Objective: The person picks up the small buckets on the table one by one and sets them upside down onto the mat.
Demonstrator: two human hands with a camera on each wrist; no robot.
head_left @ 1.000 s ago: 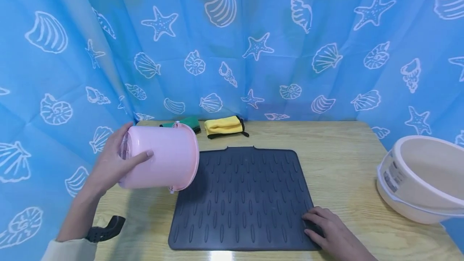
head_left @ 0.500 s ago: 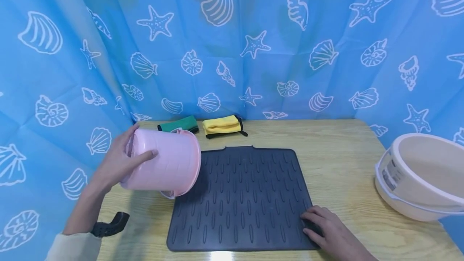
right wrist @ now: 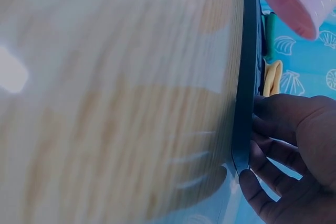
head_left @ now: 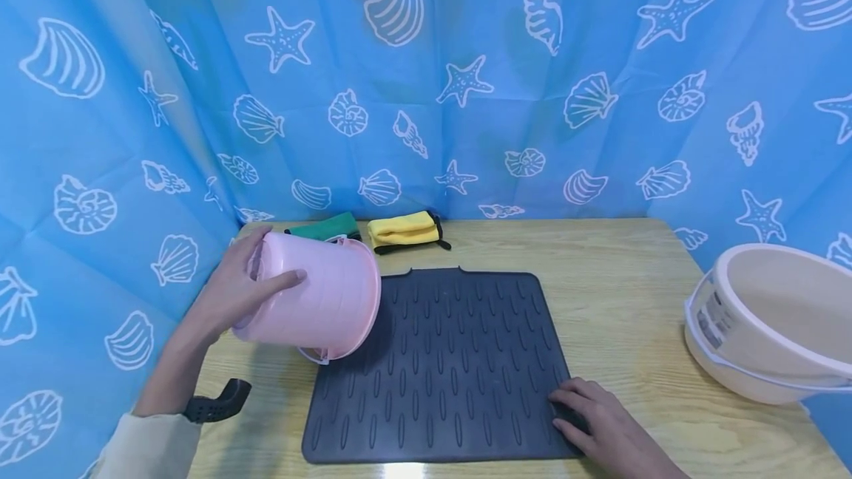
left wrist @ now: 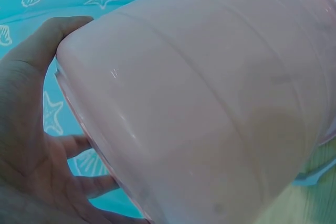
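Observation:
My left hand (head_left: 229, 290) grips a pink bucket (head_left: 319, 294) by its base end, thumb along its side. The bucket lies tilted on its side in the air, its mouth facing right over the left part of a dark ridged mat (head_left: 446, 361). Its wire handle hangs at the rim. In the left wrist view the bucket's wall (left wrist: 194, 103) fills most of the frame, and its inside is hidden. My right hand (head_left: 599, 420) rests at the mat's lower right edge; in the right wrist view its fingertips touch the mat's rim (right wrist: 243, 129).
A folded yellow cloth (head_left: 406, 231) and a folded green cloth (head_left: 329, 228) lie at the table's back edge. A large cream bucket (head_left: 739, 331) stands at the right. Behind the wooden table (head_left: 599, 265) hangs a blue shell-patterned curtain (head_left: 499, 117).
My left hand has moved the pink bucket a little to the right, further over the mat, and its mouth has tipped slightly downward. The right hand stays at the mat's edge.

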